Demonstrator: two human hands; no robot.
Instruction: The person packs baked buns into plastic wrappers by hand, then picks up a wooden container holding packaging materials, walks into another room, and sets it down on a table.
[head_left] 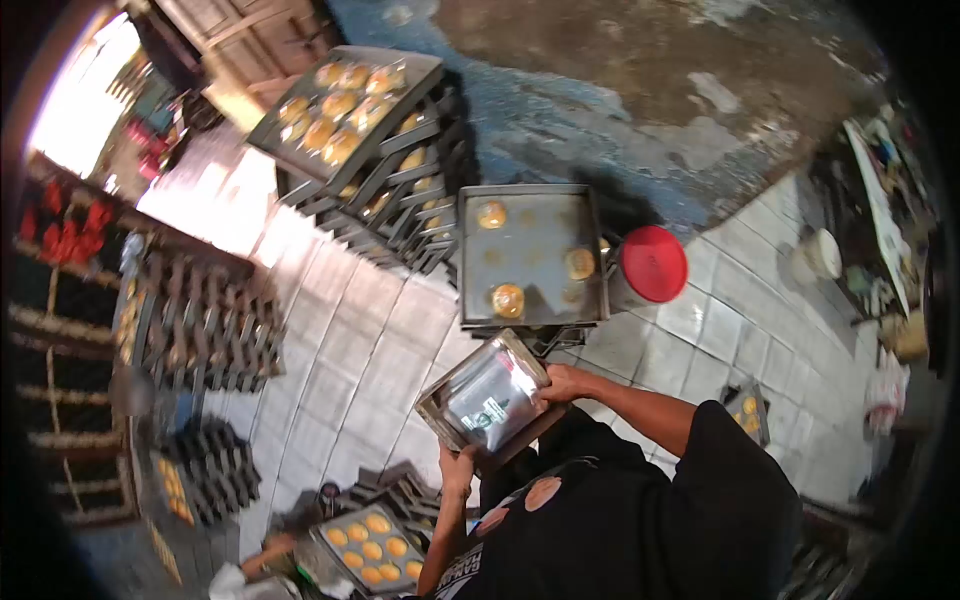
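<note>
My left hand [457, 468] grips the lower left corner of a shallow wooden box [432, 412], held tilted in front of my body. On the opposite side, my right hand [566, 383] is closed on the box's edge, its thumb over the rim. Inside lies a shiny stack of clear plastic bags [490, 395] with green print. Just beyond the box, a metal baking tray [530, 245] carries three round buns, one of them a glossy bun [508, 300] near the front. That tray rests on others stacked beneath it.
Tall stacked trays hold bagged buns [340, 105] at the upper left. A red round lid or tub [653, 263] stands right of the near tray. More tray stacks [200, 320] line the left. Another person's hand [270, 550] is near a bun-filled tray [335, 560] at the bottom.
</note>
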